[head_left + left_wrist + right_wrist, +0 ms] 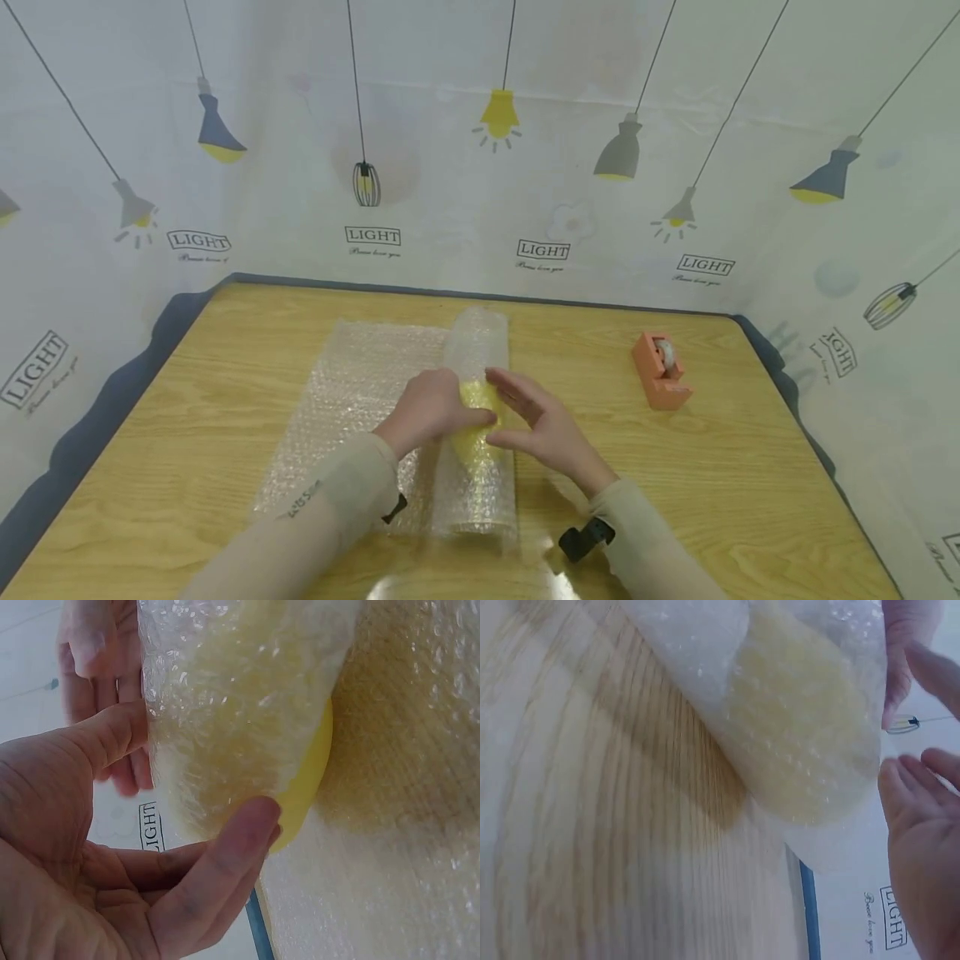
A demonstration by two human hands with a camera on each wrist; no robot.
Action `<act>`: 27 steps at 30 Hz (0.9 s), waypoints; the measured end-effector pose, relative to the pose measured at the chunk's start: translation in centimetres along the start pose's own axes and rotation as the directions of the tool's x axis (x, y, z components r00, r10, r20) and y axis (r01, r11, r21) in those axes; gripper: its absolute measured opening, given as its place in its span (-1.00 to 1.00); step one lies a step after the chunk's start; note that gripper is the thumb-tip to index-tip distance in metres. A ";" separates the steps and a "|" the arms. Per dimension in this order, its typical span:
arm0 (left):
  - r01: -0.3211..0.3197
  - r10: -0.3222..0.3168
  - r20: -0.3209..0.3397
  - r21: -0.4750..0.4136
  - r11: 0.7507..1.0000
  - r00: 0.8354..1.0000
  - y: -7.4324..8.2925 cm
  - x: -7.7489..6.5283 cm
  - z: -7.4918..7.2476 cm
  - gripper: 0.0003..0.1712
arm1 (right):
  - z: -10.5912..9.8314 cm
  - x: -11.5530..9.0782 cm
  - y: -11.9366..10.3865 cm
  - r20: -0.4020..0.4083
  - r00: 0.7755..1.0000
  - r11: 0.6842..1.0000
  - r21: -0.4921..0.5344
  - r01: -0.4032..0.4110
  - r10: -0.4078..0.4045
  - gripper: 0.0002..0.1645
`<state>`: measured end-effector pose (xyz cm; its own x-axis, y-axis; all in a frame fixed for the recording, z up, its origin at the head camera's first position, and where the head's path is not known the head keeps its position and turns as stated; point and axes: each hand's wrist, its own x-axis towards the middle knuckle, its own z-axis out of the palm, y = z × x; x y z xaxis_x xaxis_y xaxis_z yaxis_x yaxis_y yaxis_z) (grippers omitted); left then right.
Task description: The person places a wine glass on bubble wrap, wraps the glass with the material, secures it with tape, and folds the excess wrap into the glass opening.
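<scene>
A smooth yellow rounded thing shows through a layer of bubble wrap folded over it in the middle of the table. Its bare edge peeks out of the fold in the left wrist view; what kind of thing it is, I cannot tell. My left hand grips it through the wrap, thumb on top and fingertips curled at the yellow edge. On the other side, my right hand stands beside the fold with fingers and thumb spread apart, fingertips close to the wrap.
The flat remainder of the bubble wrap sheet spreads to the left on the wooden table. To the right stands an orange tape dispenser with a roll of clear tape. A white curtain printed with lamps hangs around the table.
</scene>
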<state>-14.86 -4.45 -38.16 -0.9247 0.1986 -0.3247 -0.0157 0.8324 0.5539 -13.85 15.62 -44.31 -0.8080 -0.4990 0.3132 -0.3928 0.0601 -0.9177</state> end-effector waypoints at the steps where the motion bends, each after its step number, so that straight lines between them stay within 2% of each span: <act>1: 0.006 -0.006 0.001 0.001 1.000 1.000 0.0 0.0 0.0 -0.43 | -0.1 -0.1 0.1 -0.033 0.999 1.000 0.003 0.003 -0.003 -0.07; 3: 0.014 -0.014 0.006 -0.001 1.000 1.000 -0.1 0.0 0.0 -0.43 | -0.4 -0.5 0.3 -0.095 0.995 0.999 -0.022 -0.026 0.024 -0.14; 5: 0.016 -0.016 0.008 -0.006 1.000 1.000 -0.1 0.0 -0.1 -0.42 | -0.6 -0.8 0.4 -0.134 0.986 0.993 -0.045 -0.109 0.102 -0.18; 8: 0.021 -0.021 0.010 -0.007 1.000 1.000 -0.3 0.0 -0.1 -0.41 | -0.6 -1.3 0.4 -0.128 0.964 0.970 -0.034 -0.241 0.235 -0.16; 10: 0.029 -0.029 0.011 -0.006 1.000 1.000 -0.4 0.1 0.0 -0.41 | -0.4 -1.5 0.4 -0.102 0.954 0.958 -0.029 -0.286 0.282 -0.16; 20: 0.068 -0.070 -0.011 -0.092 0.993 0.998 -2.1 0.7 0.1 -0.25 | 0.6 -1.5 0.9 -0.014 0.959 0.951 -0.124 -0.284 0.285 -0.18; 24: 0.078 -0.077 0.007 -0.130 0.988 0.997 -2.6 0.5 -0.1 -0.17 | 0.9 -1.4 0.8 -0.014 0.958 0.947 -0.147 -0.284 0.285 -0.18; 27: 0.085 -0.082 0.024 -0.165 0.983 0.996 -2.8 0.2 -0.2 -0.21 | 1.0 -1.3 0.7 -0.010 0.955 0.939 -0.181 -0.293 0.296 -0.17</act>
<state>-15.13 -6.81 -39.59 -0.9108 0.1422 -0.3876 -0.1567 0.7495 0.6432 -12.63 15.48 -45.65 -0.8925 -0.4500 0.0300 -0.2115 0.3589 -0.9091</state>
